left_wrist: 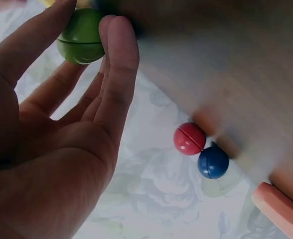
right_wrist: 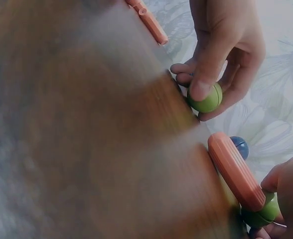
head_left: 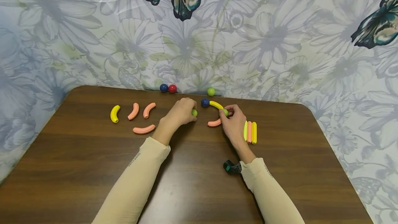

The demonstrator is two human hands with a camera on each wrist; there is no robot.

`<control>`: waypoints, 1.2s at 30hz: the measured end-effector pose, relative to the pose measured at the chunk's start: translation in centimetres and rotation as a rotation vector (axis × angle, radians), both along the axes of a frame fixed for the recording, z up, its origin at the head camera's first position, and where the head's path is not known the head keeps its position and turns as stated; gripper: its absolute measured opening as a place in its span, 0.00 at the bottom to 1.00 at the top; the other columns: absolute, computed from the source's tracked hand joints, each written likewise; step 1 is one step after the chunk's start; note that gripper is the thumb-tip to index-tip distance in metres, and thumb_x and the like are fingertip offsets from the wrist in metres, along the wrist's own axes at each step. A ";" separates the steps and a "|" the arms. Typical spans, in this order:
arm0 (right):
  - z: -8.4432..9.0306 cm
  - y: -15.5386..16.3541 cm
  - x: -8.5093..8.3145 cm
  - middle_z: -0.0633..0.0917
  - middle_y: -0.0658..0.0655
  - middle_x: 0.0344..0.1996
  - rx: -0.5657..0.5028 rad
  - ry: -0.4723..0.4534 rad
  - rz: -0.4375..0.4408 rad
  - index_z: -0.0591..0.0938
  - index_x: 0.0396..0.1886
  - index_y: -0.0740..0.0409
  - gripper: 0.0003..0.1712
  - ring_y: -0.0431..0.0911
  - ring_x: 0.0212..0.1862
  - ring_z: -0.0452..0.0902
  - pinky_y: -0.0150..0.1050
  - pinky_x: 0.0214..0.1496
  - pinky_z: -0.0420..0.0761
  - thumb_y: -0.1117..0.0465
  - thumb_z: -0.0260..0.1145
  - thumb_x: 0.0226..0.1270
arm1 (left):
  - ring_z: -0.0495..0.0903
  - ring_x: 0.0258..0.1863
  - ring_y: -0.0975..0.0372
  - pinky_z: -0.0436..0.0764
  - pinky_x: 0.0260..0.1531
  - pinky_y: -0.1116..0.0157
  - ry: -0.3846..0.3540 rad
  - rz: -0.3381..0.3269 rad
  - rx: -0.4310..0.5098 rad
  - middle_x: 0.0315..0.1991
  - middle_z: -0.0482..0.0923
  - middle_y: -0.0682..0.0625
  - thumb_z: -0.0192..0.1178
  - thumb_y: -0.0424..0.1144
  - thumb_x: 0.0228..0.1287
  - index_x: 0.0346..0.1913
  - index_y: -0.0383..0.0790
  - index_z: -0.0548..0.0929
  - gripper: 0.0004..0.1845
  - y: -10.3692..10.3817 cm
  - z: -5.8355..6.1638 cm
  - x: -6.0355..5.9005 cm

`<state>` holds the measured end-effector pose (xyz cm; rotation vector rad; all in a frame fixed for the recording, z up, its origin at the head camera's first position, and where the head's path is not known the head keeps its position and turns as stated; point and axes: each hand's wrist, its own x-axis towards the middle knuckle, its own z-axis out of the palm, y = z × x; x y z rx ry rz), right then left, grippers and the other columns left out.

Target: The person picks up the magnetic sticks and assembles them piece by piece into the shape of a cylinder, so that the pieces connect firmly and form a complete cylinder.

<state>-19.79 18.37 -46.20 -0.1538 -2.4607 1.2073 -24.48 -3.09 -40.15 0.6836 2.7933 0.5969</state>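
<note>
Each hand pinches a green ball near the far edge of a brown table (head_left: pixel 192 186).
The left hand (head_left: pixel 181 112) has its ball (left_wrist: pixel 80 37) between thumb and fingertips, the fingers only slightly bent; the right hand (head_left: pixel 234 123) nips a second ball (head_left: pixel 226 112), touching a curved yellow stick (head_left: pixel 216 105) and a pink stick (head_left: pixel 214 123). A blue ball (head_left: pixel 205 102) meets the yellow stick's other end, between the hands. The right hand partly covers the pink stick and a lime stick (head_left: pixel 245 131).
</note>
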 end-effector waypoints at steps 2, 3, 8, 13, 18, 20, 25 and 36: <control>0.0 0.0 0.0 0.87 0.62 0.41 0.001 -0.001 0.002 0.84 0.47 0.62 0.15 0.54 0.43 0.82 0.45 0.47 0.81 0.55 0.70 0.73 | 0.77 0.44 0.54 0.80 0.49 0.55 -0.001 -0.036 -0.007 0.47 0.82 0.43 0.78 0.37 0.60 0.49 0.34 0.87 0.17 0.3 0.2 0.5; 0.0 0.0 0.0 0.87 0.62 0.41 0.002 -0.004 0.003 0.84 0.47 0.62 0.15 0.54 0.43 0.82 0.44 0.47 0.81 0.54 0.70 0.73 | 0.77 0.44 0.54 0.80 0.49 0.55 -0.003 -0.051 -0.012 0.47 0.82 0.43 0.78 0.37 0.60 0.49 0.34 0.87 0.17 0.5 0.2 0.7; 0.1 -0.1 0.1 0.87 0.60 0.41 -0.003 -0.021 0.000 0.83 0.47 0.61 0.15 0.52 0.43 0.83 0.43 0.46 0.81 0.54 0.70 0.74 | 0.77 0.43 0.55 0.81 0.48 0.56 0.010 -0.095 -0.009 0.47 0.81 0.44 0.78 0.39 0.61 0.50 0.36 0.87 0.17 2.0 -0.1 1.5; 0.1 0.0 0.0 0.87 0.61 0.41 -0.008 -0.021 -0.003 0.83 0.47 0.61 0.15 0.53 0.43 0.83 0.42 0.46 0.81 0.53 0.70 0.74 | 0.79 0.44 0.55 0.82 0.49 0.56 0.045 -0.116 0.002 0.48 0.81 0.44 0.76 0.41 0.64 0.51 0.38 0.87 0.17 3.0 -0.8 1.8; 0.0 -0.1 0.0 0.87 0.61 0.41 -0.015 -0.008 0.004 0.84 0.47 0.62 0.15 0.53 0.43 0.83 0.42 0.47 0.81 0.54 0.69 0.74 | 0.80 0.41 0.55 0.82 0.47 0.57 0.051 -0.129 0.002 0.47 0.81 0.45 0.76 0.42 0.65 0.52 0.40 0.87 0.16 3.3 -0.9 2.0; -0.1 -0.1 0.0 0.88 0.61 0.40 -0.022 -0.001 0.004 0.84 0.47 0.62 0.14 0.53 0.43 0.84 0.42 0.46 0.81 0.55 0.69 0.74 | 0.80 0.39 0.56 0.82 0.45 0.58 0.058 -0.135 0.003 0.46 0.81 0.46 0.76 0.42 0.64 0.50 0.40 0.87 0.15 3.3 -0.9 2.1; -0.1 -0.2 0.1 0.88 0.61 0.41 -0.023 -0.001 0.004 0.84 0.47 0.62 0.14 0.53 0.43 0.84 0.42 0.46 0.81 0.55 0.69 0.74 | 0.79 0.39 0.56 0.82 0.43 0.59 0.073 -0.122 0.011 0.46 0.80 0.46 0.77 0.42 0.63 0.49 0.40 0.86 0.16 3.3 -1.1 2.1; 0.1 -0.1 0.0 0.87 0.60 0.41 -0.014 -0.020 -0.009 0.83 0.47 0.61 0.14 0.53 0.43 0.83 0.41 0.46 0.80 0.54 0.69 0.74 | 0.80 0.38 0.56 0.82 0.40 0.62 0.057 -0.116 0.048 0.47 0.81 0.44 0.76 0.42 0.65 0.49 0.38 0.85 0.15 3.3 -1.2 2.0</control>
